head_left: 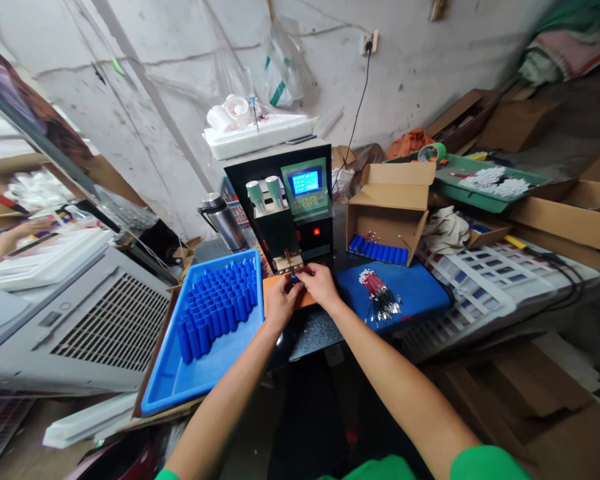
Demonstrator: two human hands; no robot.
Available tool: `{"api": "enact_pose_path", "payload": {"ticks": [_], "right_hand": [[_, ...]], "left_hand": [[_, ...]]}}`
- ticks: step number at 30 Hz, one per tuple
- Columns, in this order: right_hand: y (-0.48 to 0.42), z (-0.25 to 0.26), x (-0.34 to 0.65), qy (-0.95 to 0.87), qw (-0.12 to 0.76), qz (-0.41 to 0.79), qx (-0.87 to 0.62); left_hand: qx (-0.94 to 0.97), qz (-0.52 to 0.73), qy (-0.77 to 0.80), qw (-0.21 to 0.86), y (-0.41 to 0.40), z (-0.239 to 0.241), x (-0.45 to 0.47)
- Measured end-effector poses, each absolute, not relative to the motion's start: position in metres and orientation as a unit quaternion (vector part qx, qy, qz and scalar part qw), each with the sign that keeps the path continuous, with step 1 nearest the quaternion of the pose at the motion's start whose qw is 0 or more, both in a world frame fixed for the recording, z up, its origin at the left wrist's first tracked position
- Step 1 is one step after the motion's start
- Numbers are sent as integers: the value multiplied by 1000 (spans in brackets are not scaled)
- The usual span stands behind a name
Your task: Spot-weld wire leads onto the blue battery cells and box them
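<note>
Both my hands meet in front of a black spot-welding machine (pixel 300 213), just under its two copper electrodes (pixel 289 259). My left hand (pixel 281 301) and my right hand (pixel 320 283) are closed together on a small blue battery cell (pixel 294 278), held over an orange pad (pixel 273 283). A blue tray (pixel 180 380) to my left holds several upright blue cells (pixel 217 307). To my right, a bundle of red wires with metal ends (pixel 380 297) lies on a blue mat (pixel 420 287).
An open cardboard box (pixel 393 200) stands behind a row of blue cells (pixel 379 251). A steel flask (pixel 225 220) stands left of the machine. A grey vented appliance (pixel 80 320) fills the left side. Another person's arm (pixel 5 243) shows far left. Cardboard boxes and a green tray (pixel 480 193) crowd the right.
</note>
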State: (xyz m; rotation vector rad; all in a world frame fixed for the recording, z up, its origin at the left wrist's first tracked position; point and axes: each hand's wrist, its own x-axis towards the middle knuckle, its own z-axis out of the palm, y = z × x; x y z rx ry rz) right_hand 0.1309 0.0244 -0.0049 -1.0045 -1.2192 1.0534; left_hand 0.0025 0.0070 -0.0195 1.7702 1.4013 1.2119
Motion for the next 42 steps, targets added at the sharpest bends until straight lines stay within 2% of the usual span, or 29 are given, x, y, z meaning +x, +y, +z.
{"api": "enact_pose_path", "payload": {"ticks": [12, 15, 20, 23, 27, 29, 34, 36, 39, 42], "right_hand": [[19, -11, 137, -570, 538, 411, -467], [6, -7, 145, -613, 529, 319, -492], [-11, 9, 161, -714, 479, 70, -506], [-12, 15, 165, -777, 415, 25, -473], [-8, 18, 166, -823, 334, 36, -459], [-4, 17, 172, -821, 330, 39, -465], [25, 11, 224, -735, 422, 12, -530], [44, 6, 253, -696, 433, -23, -572], [77, -7, 286, -667, 405, -79, -620], [102, -26, 299, -671, 341, -105, -650]], "left_hand": [[666, 462, 505, 296, 5, -15, 5], [665, 457, 510, 298, 5, -16, 4], [690, 435, 527, 240, 5, -17, 2], [736, 404, 499, 213, 4, -14, 1], [773, 379, 466, 205, 5, -12, 2], [764, 386, 476, 201, 8, -14, 2], [756, 357, 505, 214, 15, -20, 1], [759, 349, 509, 208, 16, -19, 1], [766, 345, 510, 185, 16, -15, 2], [771, 339, 512, 169, 15, -14, 2]]}}
